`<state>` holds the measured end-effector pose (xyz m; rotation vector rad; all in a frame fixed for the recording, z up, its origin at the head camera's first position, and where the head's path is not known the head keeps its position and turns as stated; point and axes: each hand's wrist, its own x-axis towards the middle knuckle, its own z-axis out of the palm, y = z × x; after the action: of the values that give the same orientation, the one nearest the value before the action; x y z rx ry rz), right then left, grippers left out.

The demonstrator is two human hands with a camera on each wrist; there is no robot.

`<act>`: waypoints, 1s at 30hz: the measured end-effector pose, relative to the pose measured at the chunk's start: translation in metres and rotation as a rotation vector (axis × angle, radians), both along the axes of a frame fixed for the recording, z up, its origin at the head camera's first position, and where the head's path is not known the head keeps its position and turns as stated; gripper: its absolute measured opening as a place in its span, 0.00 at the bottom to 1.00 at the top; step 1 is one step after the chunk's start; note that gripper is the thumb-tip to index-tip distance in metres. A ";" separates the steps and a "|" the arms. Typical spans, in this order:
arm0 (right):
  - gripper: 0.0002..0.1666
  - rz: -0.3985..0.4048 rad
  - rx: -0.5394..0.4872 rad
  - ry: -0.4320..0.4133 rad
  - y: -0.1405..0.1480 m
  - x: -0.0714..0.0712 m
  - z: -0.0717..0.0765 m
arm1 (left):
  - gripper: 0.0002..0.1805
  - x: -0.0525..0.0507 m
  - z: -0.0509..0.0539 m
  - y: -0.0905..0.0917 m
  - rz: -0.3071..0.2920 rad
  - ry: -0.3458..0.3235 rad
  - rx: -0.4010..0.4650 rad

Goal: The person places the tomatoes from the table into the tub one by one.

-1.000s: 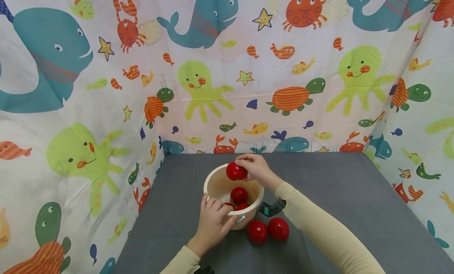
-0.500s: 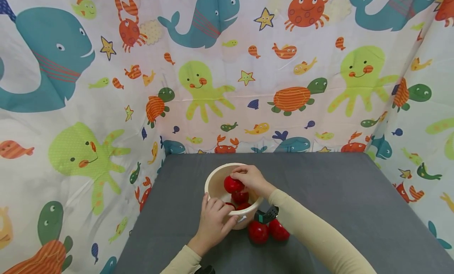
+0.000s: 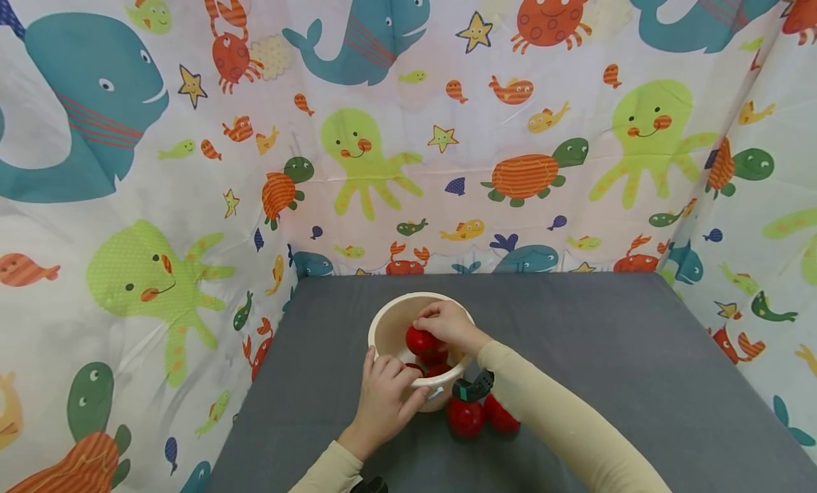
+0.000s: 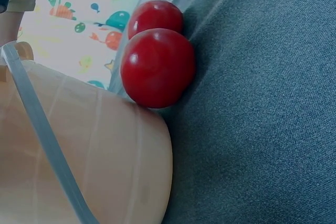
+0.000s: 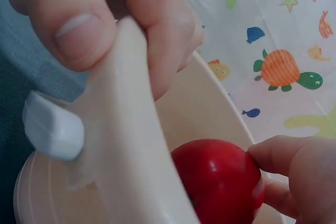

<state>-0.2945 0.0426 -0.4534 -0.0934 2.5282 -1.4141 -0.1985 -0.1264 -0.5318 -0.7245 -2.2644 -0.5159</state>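
A cream bucket (image 3: 381, 323) stands on the grey table. My left hand (image 3: 383, 401) grips its near-left rim; in the right wrist view the thumb (image 5: 84, 40) presses the outside and the fingers reach over the edge. My right hand (image 3: 452, 326) pinches a shiny red apple (image 3: 421, 340) inside the bucket, low over the other apples there. Fingertips hold that apple (image 5: 218, 179) from the side in the right wrist view. Several apples (image 3: 437, 370) lie at the bottom, partly hidden by the rim and the held one.
Two more red apples (image 3: 464, 417) lie on the table against the bucket's near-right side, one partly behind the right sleeve. The bucket's grey handle (image 4: 44, 135) hangs down its outside. A curtain (image 3: 396, 159) with sea animals encloses the back and sides of the table (image 3: 574, 337).
My right hand has lowered the apple from above the bucket's far rim down into it, towards the apples inside. The left hand has kept its grip on the rim.
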 end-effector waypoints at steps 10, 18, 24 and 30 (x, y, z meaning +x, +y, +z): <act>0.13 0.035 0.107 0.129 -0.001 0.001 -0.004 | 0.10 0.000 0.003 0.001 -0.011 0.007 0.004; 0.19 0.005 0.068 0.074 -0.002 0.002 -0.008 | 0.09 0.002 0.003 0.002 -0.001 -0.015 -0.008; 0.18 -0.004 0.064 0.080 -0.002 0.003 -0.007 | 0.10 0.002 0.003 0.001 -0.002 -0.016 -0.003; 0.17 0.007 0.005 0.107 0.000 0.005 -0.002 | 0.10 0.001 0.001 -0.001 0.000 -0.011 -0.005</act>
<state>-0.2891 0.0430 -0.4558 -0.1819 2.6139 -1.4359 -0.1971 -0.1274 -0.5307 -0.7259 -2.2761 -0.5157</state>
